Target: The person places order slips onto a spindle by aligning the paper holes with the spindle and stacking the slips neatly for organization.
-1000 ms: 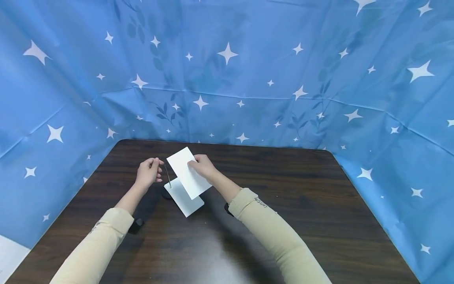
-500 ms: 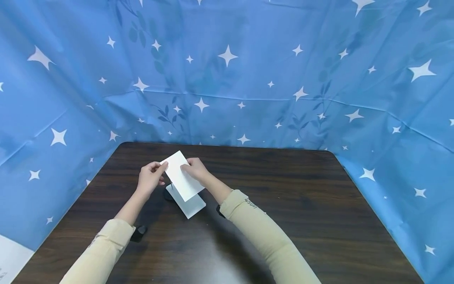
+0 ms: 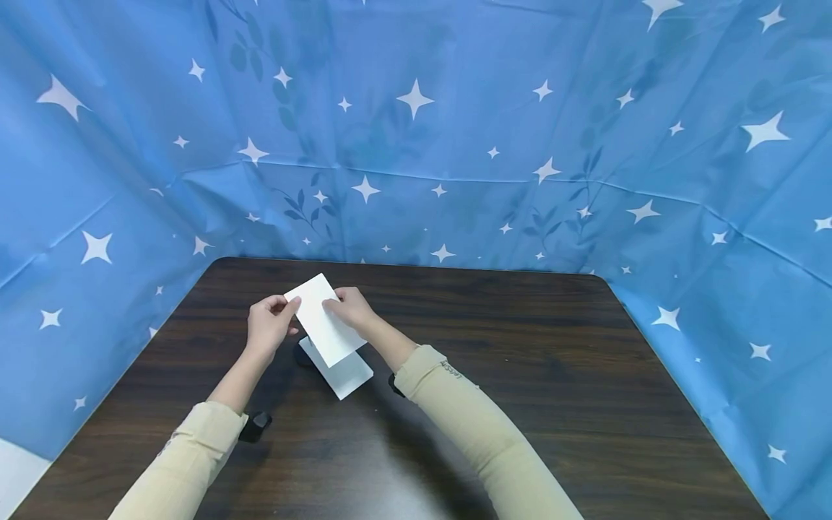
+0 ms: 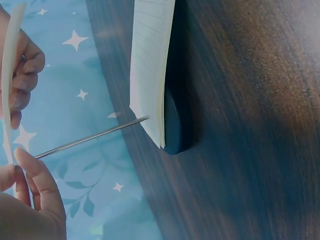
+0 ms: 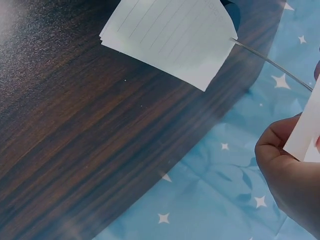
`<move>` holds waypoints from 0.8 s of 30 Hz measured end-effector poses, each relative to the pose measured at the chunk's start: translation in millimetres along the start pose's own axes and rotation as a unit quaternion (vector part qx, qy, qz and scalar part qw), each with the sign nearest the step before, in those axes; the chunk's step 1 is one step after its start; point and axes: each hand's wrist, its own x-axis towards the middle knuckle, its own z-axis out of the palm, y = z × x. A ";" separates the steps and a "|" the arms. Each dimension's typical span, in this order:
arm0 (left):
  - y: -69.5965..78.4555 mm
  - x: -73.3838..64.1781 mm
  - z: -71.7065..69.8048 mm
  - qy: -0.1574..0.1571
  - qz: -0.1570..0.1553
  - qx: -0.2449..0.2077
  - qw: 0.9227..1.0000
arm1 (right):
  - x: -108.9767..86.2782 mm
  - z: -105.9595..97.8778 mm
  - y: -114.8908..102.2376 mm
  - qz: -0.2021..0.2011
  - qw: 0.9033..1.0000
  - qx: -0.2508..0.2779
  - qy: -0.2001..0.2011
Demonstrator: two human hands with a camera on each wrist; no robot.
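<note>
In the head view a white paper sheet point(image 3: 328, 328) hangs tilted between both hands. My left hand point(image 3: 265, 326) pinches its left corner between thumb and fingers. My right hand point(image 3: 354, 310) grips its right edge, thumb on top. Below lies a small stack of lined paper slips point(image 4: 150, 60), pierced near one corner by a thin metal bill spike point(image 4: 95, 137). Its round black base point(image 4: 179, 122) sits on the table beneath the slips. The spike's upper end reaches my left fingertips at the held sheet, where its tip is hidden.
The dark wood-grain table point(image 3: 520, 375) extends to the right and front. A blue curtain with white stars point(image 3: 416, 144) hangs behind its far edge. Black wrist devices point(image 3: 255, 427) sit under both forearms. Something white point(image 3: 19, 473) shows at the lower left.
My right hand has brought the sheet left to the spike's top. My left fingers, earlier at the spike's tip, now pinch the sheet's corner there. The lower slips stay in place.
</note>
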 end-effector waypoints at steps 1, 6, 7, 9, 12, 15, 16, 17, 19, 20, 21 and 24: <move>0.0 -0.2 0.2 0.001 0.000 -0.003 1.000 | 0.5 0.3 -0.5 -0.001 1.000 0.001 -0.002; 0.4 -1.8 1.7 0.011 0.008 -0.006 1.000 | 1.6 0.5 -2.6 -0.008 1.000 -0.005 -0.007; 0.2 -2.0 2.0 0.013 0.011 -0.003 1.000 | 1.6 0.6 -2.6 -0.007 1.000 -0.006 -0.007; 0.0 -2.6 2.6 0.017 0.014 0.005 1.000 | 1.4 0.8 -2.3 -0.005 1.000 -0.009 -0.006; -0.1 -2.9 4.0 0.023 0.022 0.025 0.999 | -0.1 0.8 -1.6 -0.004 1.000 -0.013 -0.002; 1.1 -1.6 5.5 0.034 0.040 0.058 0.997 | -1.6 0.1 -2.0 -0.011 1.000 -0.017 0.004; 1.7 -1.0 5.8 0.037 0.045 0.067 0.996 | -2.0 -0.2 -2.2 -0.013 1.000 -0.018 0.006; 2.3 -0.3 6.1 0.039 0.050 0.075 0.995 | -2.2 -0.3 -2.2 -0.016 1.000 -0.021 0.008; 3.4 0.7 6.2 0.042 0.053 0.082 0.994 | -2.5 -0.5 -1.9 -0.018 0.999 -0.026 0.013; 3.8 1.1 6.1 0.041 0.048 0.080 0.995 | -2.7 -0.5 -1.8 -0.017 0.999 -0.028 0.015; 4.1 1.3 5.9 0.038 0.040 0.071 0.996 | -2.9 -0.7 -1.7 -0.016 0.999 -0.030 0.017; 4.3 1.8 4.4 0.017 -0.005 0.010 1.000 | -2.8 -0.9 -0.6 -0.019 0.999 -0.036 0.019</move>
